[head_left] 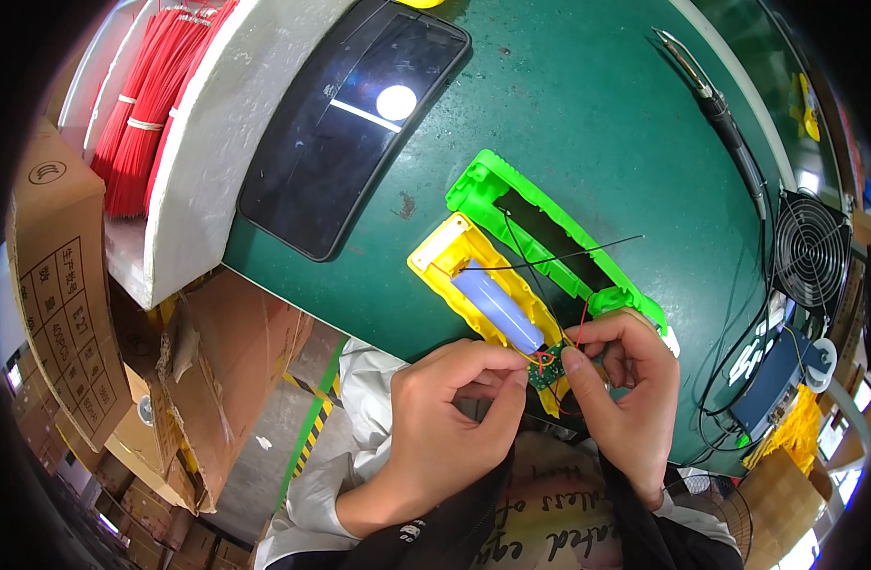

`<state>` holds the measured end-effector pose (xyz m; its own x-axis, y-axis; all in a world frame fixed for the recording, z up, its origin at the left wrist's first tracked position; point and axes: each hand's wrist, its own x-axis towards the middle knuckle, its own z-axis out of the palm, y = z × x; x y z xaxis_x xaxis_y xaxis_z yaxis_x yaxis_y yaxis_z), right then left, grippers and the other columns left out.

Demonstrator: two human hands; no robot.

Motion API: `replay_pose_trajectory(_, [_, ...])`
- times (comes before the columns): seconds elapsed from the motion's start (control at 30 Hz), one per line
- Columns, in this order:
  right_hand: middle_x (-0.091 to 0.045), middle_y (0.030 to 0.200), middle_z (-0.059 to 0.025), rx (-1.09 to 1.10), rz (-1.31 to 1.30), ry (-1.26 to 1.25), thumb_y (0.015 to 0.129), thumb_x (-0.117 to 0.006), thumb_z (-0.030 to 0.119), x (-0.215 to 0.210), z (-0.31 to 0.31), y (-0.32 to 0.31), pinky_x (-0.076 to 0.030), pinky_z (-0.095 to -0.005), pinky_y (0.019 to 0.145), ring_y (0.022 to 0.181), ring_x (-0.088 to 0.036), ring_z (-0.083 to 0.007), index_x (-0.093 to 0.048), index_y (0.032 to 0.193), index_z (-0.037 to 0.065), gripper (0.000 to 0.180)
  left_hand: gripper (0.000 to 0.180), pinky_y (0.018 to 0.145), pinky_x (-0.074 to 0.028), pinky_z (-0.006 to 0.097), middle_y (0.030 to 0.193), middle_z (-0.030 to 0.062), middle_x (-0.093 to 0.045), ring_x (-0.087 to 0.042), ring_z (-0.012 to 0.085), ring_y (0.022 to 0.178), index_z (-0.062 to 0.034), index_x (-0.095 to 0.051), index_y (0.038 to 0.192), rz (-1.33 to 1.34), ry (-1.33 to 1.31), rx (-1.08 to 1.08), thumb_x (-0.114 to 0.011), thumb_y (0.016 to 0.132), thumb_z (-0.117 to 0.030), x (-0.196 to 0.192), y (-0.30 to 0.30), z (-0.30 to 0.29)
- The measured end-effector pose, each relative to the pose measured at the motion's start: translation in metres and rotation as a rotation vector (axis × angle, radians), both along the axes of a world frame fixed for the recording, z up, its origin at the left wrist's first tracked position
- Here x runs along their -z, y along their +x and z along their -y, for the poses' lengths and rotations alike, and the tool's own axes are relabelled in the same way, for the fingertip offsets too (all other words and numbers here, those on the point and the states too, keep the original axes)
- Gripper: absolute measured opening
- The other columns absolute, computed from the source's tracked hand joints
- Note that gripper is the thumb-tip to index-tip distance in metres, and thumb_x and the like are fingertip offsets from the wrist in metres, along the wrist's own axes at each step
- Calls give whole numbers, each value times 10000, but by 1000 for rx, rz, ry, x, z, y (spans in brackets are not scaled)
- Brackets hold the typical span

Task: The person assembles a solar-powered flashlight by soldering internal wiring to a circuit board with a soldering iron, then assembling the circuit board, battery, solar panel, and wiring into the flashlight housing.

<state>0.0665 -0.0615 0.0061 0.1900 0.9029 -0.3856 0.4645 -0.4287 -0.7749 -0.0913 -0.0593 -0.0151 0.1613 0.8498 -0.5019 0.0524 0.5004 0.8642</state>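
A yellow plastic half-shell [439,255] lies at the table's near edge with a blue cylindrical battery [497,310] in it. A small green circuit board [543,376] with thin red and orange wires sits at its near end. My left hand [459,404] is closed in a pinch at the board's left side, beside the wires; what lies between its fingertips is hidden. My right hand [633,385] pinches the board's right edge, its other fingers curled. Just beyond lies a green half-shell [540,228] with a dark strip inside. Black wires cross both shells.
A large black tray-like panel [350,133] lies at the far left, beside a white bin wall [212,142] and bundled red wires [150,123]. On the right are a soldering iron [725,128], a round black fan [812,249] and a blue box [766,380]. Cardboard boxes [60,294] stand left.
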Motion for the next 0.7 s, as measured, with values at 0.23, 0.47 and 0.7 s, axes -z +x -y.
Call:
replay_pose_trajectory(0.23, [-502, 683, -7, 14, 29, -42, 701, -697, 11, -2, -1, -5, -268, -235, 479, 523, -321, -77, -618, 860, 19, 178, 90, 650, -515, 206, 822, 84, -657, -647, 106, 725, 34, -633, 874, 27, -29, 39, -633, 787, 54, -1, -3, -2])
replay_pose_trajectory(0.47, [-473, 666, 4, 6, 63, -69, 693, -696, 6, -5, -3, -8, -262, -230, 482, 528, -319, -70, -624, 871, 19, 193, 87, 648, -522, 211, 825, 91, -658, -652, 112, 725, 34, -635, 866, 33, -20, 61, -635, 781, 51, 0, -4, -6])
replay_pose_trajectory(0.7, [-498, 680, -12, 25, 52, -64, 699, -700, 11, -7, -3, -6, -286, -237, 486, 526, -351, -79, -627, 862, 20, 180, 85, 639, -534, 230, 799, 104, -656, -666, 144, 704, 36, -634, 859, 34, 3, 78, -636, 775, 44, 0, -4, -7])
